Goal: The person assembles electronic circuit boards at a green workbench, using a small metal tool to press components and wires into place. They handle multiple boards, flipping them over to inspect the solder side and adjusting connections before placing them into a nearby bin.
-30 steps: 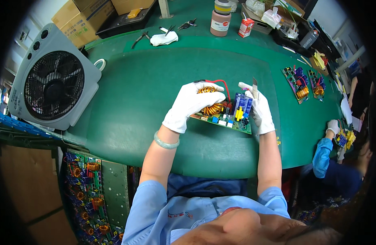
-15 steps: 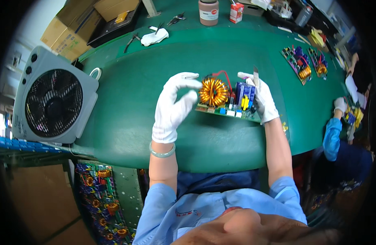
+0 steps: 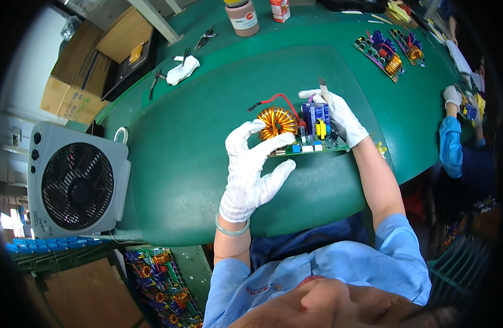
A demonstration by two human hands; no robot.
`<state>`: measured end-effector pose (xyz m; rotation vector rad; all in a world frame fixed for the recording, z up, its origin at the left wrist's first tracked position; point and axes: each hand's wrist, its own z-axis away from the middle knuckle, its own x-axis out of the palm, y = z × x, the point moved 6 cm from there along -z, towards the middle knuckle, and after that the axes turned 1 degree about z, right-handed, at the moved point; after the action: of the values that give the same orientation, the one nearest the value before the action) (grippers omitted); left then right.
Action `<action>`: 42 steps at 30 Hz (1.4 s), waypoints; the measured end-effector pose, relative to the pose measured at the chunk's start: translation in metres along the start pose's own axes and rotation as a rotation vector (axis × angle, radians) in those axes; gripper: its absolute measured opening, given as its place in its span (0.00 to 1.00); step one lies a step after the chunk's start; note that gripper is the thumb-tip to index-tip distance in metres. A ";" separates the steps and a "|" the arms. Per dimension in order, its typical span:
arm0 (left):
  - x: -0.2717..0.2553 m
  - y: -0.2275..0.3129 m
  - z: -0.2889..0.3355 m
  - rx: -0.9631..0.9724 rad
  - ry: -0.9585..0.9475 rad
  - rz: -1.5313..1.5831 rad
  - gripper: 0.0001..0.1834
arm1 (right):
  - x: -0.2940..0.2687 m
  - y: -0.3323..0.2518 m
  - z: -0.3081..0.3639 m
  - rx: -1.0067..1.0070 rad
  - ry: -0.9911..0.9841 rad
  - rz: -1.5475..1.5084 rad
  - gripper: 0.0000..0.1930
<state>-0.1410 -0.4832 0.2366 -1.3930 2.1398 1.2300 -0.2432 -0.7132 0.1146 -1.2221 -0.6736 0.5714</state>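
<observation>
A green circuit board with a copper toroid coil, blue capacitors, a yellow part and a red wire lies on the green table mat. My left hand, in a white glove, touches the coil and the board's left end with its fingertips, fingers spread. My right hand, also gloved, grips the board's right side and holds a thin flat metal tool upright above the capacitors.
A grey box fan stands at the left. Cardboard boxes, a white cloth, pliers and a brown jar lie at the back. More boards sit far right, where another person's gloved hand works. A crate of boards stands below.
My left hand has slid off the coil toward the board's left end, uncovering the coil. The board and right hand stay about where they were.
</observation>
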 end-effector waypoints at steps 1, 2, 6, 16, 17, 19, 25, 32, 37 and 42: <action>0.001 0.000 -0.001 -0.057 0.044 0.063 0.26 | 0.001 0.000 -0.001 0.007 0.006 -0.001 0.15; 0.002 0.001 -0.002 -0.054 0.037 0.054 0.25 | 0.000 0.001 -0.002 0.015 0.012 -0.002 0.15; 0.003 0.009 -0.006 -0.045 0.008 0.005 0.22 | 0.000 0.002 -0.001 0.027 -0.018 -0.018 0.15; 0.006 0.006 -0.005 -0.033 -0.024 -0.005 0.21 | 0.000 0.001 -0.001 -0.014 -0.036 0.002 0.17; 0.006 0.006 -0.005 -0.034 -0.028 -0.006 0.21 | 0.000 0.002 -0.001 -0.008 -0.041 0.005 0.17; 0.006 0.005 -0.005 -0.033 -0.030 -0.005 0.21 | -0.001 0.005 -0.002 0.006 -0.049 0.012 0.17; 0.007 0.005 -0.005 -0.022 -0.044 -0.007 0.22 | 0.000 0.005 -0.004 0.022 -0.043 -0.001 0.17; 0.008 0.003 -0.003 -0.030 -0.030 0.034 0.22 | -0.002 0.008 -0.005 -0.013 -0.036 -0.008 0.16; 0.007 0.005 -0.004 -0.026 -0.032 0.020 0.22 | -0.003 0.009 -0.007 -0.002 -0.038 -0.002 0.16; 0.007 0.006 -0.006 -0.011 -0.014 0.012 0.21 | -0.002 0.006 -0.005 0.013 -0.039 0.025 0.20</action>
<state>-0.1483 -0.4913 0.2385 -1.3733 2.1385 1.2543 -0.2408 -0.7160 0.1072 -1.2118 -0.6870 0.6208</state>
